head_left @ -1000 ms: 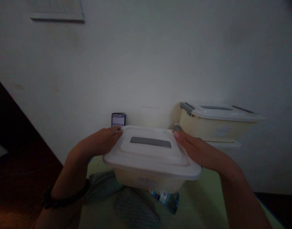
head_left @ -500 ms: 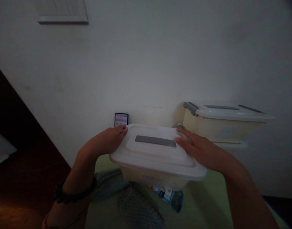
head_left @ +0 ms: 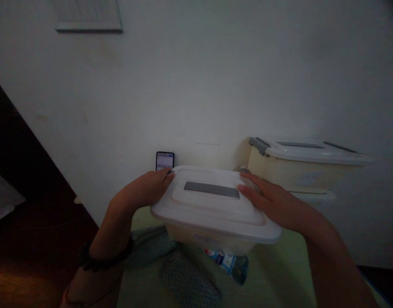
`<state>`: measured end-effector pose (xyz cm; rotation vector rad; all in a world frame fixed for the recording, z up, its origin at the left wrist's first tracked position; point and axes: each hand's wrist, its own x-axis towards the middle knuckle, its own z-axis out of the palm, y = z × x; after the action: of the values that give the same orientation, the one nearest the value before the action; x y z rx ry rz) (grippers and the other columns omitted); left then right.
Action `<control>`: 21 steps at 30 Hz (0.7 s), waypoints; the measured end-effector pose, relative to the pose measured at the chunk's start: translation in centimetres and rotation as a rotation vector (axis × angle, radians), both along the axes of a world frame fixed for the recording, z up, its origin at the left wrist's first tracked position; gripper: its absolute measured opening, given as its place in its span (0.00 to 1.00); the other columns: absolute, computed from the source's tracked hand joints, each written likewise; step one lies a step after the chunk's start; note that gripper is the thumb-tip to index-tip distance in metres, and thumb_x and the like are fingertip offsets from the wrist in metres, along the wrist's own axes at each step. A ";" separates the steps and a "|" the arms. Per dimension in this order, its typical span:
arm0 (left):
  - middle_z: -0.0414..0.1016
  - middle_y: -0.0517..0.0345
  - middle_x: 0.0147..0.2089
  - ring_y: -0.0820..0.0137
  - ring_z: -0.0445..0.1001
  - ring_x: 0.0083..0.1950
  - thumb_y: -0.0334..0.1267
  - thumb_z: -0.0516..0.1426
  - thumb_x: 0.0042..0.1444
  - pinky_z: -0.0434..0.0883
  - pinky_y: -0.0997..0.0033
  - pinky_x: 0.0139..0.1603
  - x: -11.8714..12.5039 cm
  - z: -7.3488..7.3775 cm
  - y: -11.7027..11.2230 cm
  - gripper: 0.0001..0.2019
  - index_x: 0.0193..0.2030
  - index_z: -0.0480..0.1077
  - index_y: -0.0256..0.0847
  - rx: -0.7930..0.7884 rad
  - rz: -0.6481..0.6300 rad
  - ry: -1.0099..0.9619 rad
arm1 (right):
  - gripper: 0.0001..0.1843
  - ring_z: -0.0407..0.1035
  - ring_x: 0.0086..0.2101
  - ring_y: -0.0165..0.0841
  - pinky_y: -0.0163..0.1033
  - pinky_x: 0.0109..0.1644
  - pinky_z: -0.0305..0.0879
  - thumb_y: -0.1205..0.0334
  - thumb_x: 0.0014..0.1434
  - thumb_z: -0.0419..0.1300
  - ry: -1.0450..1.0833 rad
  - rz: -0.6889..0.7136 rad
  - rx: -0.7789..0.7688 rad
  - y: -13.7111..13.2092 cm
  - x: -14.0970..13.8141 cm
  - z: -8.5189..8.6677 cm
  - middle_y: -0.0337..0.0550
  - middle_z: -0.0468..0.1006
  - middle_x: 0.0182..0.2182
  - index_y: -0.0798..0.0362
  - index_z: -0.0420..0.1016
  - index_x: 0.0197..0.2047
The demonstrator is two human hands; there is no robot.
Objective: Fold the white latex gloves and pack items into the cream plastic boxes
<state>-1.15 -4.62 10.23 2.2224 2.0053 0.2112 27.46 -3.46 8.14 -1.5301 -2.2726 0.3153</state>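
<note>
A cream storage box with a white lid and a grey strip on its top is between my hands, above a green tabletop. My left hand grips its far left end, thumb near a grey latch, other fingers mostly hidden. Along the right edge lies my right hand, its thumb and forefinger on the lid and the rest out of sight. Partly under the box are a grey-green knitted cloth and a clear plastic bottle with a blue label, lying on its side.
A phone with a lit screen leans against the white wall behind the box. At the right, a similar lidded box rests on another white lid. A framed panel is at the upper left.
The whole view has shifted slightly, so everything appears a little further right. Both hands keep the same hold on the box.
</note>
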 end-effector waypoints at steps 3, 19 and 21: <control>0.63 0.37 0.62 0.56 0.66 0.60 0.47 0.34 0.62 0.60 0.60 0.61 0.0 0.0 0.1 0.31 0.63 0.57 0.26 0.000 -0.003 0.001 | 0.35 0.57 0.60 0.46 0.54 0.63 0.52 0.41 0.62 0.42 0.016 -0.009 -0.004 0.0 0.0 0.0 0.54 0.65 0.60 0.57 0.61 0.62; 0.62 0.41 0.64 0.60 0.64 0.62 0.48 0.35 0.62 0.57 0.63 0.63 -0.7 -0.3 0.4 0.31 0.63 0.58 0.28 -0.005 -0.053 -0.077 | 0.31 0.61 0.58 0.46 0.57 0.61 0.55 0.42 0.62 0.44 0.056 0.023 0.046 0.0 0.1 -0.1 0.51 0.69 0.57 0.51 0.65 0.60; 0.63 0.41 0.63 0.60 0.64 0.62 0.48 0.35 0.62 0.57 0.63 0.63 -0.8 -0.3 0.4 0.31 0.62 0.59 0.28 -0.004 -0.058 -0.088 | 0.31 0.61 0.57 0.47 0.57 0.61 0.56 0.42 0.61 0.44 0.054 0.014 0.049 0.0 0.1 -0.1 0.51 0.69 0.57 0.52 0.65 0.60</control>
<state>-1.90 -4.20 9.94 2.2240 1.8925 0.2933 27.56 -3.42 8.02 -1.4643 -2.2341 0.2992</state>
